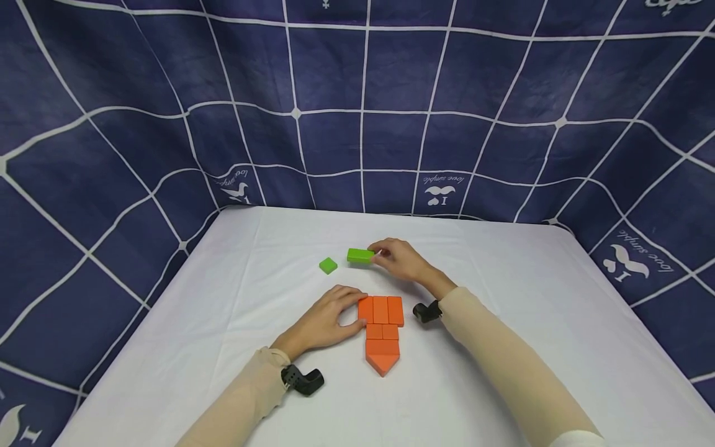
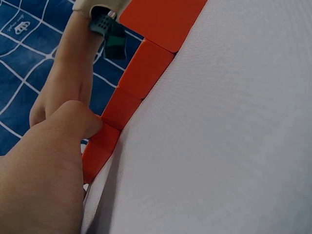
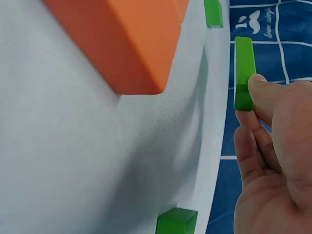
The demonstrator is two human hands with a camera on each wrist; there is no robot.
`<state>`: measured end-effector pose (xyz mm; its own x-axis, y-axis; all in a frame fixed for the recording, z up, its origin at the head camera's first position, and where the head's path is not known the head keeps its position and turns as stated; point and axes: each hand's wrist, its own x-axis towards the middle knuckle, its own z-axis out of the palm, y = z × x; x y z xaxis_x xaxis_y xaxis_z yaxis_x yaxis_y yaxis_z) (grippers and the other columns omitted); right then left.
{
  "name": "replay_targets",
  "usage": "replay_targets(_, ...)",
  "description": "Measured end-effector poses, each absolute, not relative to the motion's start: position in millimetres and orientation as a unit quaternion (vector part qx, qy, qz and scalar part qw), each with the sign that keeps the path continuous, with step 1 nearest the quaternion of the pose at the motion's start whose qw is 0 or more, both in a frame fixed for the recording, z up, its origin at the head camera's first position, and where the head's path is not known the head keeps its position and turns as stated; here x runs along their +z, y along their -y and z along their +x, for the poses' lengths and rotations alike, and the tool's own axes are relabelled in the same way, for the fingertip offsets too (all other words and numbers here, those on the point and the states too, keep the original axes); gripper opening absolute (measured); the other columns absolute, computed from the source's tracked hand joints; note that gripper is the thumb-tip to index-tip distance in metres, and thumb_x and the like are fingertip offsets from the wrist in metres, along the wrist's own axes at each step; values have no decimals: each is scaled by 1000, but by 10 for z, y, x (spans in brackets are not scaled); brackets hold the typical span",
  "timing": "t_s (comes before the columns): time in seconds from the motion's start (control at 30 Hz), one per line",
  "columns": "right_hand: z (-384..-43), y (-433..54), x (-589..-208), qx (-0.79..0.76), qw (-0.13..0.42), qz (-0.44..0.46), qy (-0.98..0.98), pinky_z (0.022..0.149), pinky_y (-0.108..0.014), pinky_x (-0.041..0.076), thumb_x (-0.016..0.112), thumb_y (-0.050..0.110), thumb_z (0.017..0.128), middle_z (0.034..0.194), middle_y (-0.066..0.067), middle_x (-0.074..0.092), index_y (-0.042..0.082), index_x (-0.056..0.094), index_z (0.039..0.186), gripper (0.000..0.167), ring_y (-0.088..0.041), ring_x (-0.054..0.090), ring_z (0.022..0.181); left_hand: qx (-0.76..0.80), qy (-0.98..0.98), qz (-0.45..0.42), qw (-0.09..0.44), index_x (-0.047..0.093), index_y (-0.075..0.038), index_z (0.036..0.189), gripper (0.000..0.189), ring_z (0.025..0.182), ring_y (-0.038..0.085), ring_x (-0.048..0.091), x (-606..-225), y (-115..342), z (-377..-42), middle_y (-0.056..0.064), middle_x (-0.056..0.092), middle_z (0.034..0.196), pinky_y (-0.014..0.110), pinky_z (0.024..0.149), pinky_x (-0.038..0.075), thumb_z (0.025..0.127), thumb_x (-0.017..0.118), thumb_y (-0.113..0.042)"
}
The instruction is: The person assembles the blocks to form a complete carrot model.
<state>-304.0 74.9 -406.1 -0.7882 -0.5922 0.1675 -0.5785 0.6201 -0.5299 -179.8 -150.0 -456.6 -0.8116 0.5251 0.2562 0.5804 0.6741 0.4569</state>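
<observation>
My right hand pinches a green rectangular block by its right end, between thumb and fingers. In the right wrist view the block stands out clear of the fingertips against the blue cloth. My left hand lies at the far-left orange block of an orange arrangement, index finger at its far end and thumb at its near end. Beside that block are two more upright orange rectangles; below come two small orange squares, a wider rectangle and an orange triangle pointing toward me.
A green diamond-set block lies left of the held one. Another green block shows low in the right wrist view. White cloth covers the table, and blue gridded curtains surround it. A black wrist device sits on each arm.
</observation>
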Motion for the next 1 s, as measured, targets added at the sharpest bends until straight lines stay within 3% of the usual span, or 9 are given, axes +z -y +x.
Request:
replay_targets(0.33, -2854, -972, -4133, -381, 25, -272, -883, 104, -42, 53, 70, 21, 99, 127, -10, 70, 9, 71, 130, 33, -25, 65, 110, -264, 916, -297, 45, 60, -15, 145, 56, 135, 19, 50, -4565, 1498, -1801, 3, 59, 144, 43, 116, 42, 96, 69, -41)
replay_targets(0.7, -2595, -1148, -4240, -404, 41, -261, -876, 95, -37, 56, 70, 20, 99, 113, -5, 71, 9, 71, 128, 31, -19, 64, 100, -266, 917, -294, 43, 60, -15, 145, 57, 134, 19, 50, -4565, 1502, -1795, 3, 59, 143, 43, 116, 43, 95, 69, -41)
replay_targets(1.0, -2467, -1255, -4368, -416, 54, -257, -871, 94, -32, 57, 70, 19, 99, 113, -3, 70, 10, 71, 126, 29, -16, 65, 101, -271, 916, -293, 41, 60, -14, 145, 57, 135, 19, 50, -4561, 1494, -1797, 3, 59, 143, 43, 116, 43, 95, 70, -40)
